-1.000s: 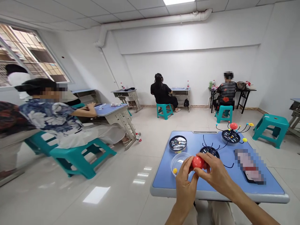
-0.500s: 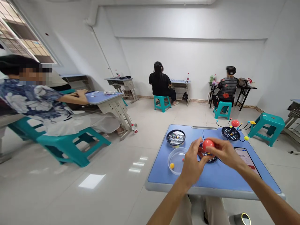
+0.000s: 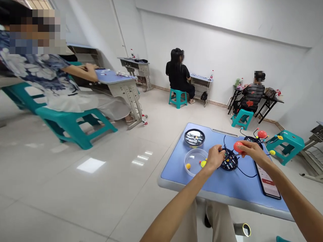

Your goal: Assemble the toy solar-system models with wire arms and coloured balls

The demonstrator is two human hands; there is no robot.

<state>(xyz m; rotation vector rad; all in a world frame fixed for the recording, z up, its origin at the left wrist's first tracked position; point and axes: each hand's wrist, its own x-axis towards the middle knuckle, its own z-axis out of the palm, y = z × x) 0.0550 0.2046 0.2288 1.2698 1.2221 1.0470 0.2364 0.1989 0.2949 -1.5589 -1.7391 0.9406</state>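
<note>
My right hand (image 3: pixel 253 151) holds a red ball (image 3: pixel 238 146) in its fingertips, above the near edge of a black round base (image 3: pixel 229 165) with thin black wire arms. My left hand (image 3: pixel 214 158) sits just left of that base, its fingers against the wires; I cannot tell if they grip one. Beside it lies a clear plastic dish (image 3: pixel 194 162) holding a yellow ball (image 3: pixel 188 166). A small yellow ball (image 3: pixel 203 163) sits at the dish's right rim.
The blue desk (image 3: pixel 176 174) also bears a round black tin (image 3: pixel 194 137), a phone (image 3: pixel 267 181) and a finished wire model with a red ball (image 3: pixel 262 134). Teal stools (image 3: pixel 285 147) and seated people (image 3: pixel 37 67) at other desks surround it.
The red ball, earlier held by both hands, is now in my right hand alone. My left hand has moved down to the wires. The view has tilted and swung.
</note>
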